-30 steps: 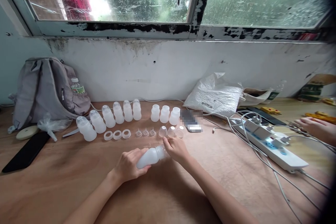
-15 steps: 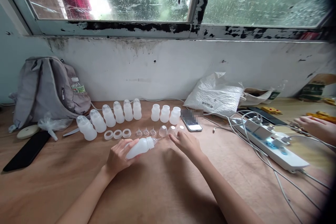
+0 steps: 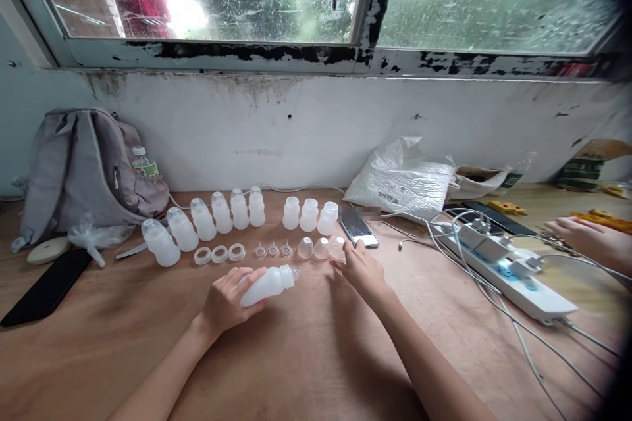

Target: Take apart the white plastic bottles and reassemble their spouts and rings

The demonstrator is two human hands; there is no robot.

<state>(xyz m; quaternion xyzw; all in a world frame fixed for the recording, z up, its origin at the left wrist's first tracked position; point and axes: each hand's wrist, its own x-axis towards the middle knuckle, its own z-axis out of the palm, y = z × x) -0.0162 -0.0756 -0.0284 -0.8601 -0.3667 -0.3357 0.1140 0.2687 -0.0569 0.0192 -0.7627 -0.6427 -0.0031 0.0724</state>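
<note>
My left hand (image 3: 232,296) is wrapped round a frosted white baby bottle (image 3: 264,286), tilted with its neck to the right. A clear nipple (image 3: 295,273) points out of the bottle's ring. My right hand (image 3: 363,270) is closed in a pinch at the rightmost clear dome cap (image 3: 337,248), its fingertips against the cap's right side. Two more clear caps (image 3: 313,248) stand left of it. Farther left lie three nipples (image 3: 273,249) and three white rings (image 3: 220,254). Behind them stand three open bottles (image 3: 309,215) and several capped bottles (image 3: 202,219).
A phone (image 3: 360,230) lies just beyond my right hand. At right are a power strip (image 3: 513,276) with loose cables, and another person's hand (image 3: 587,233). A white plastic parcel (image 3: 402,177) and a grey backpack (image 3: 83,171) rest along the wall. A black phone-like slab (image 3: 47,286) lies left.
My right hand has moved right, from near the bottle's nipple to the rightmost clear cap. The left hand still holds the bottle, now slightly further right.
</note>
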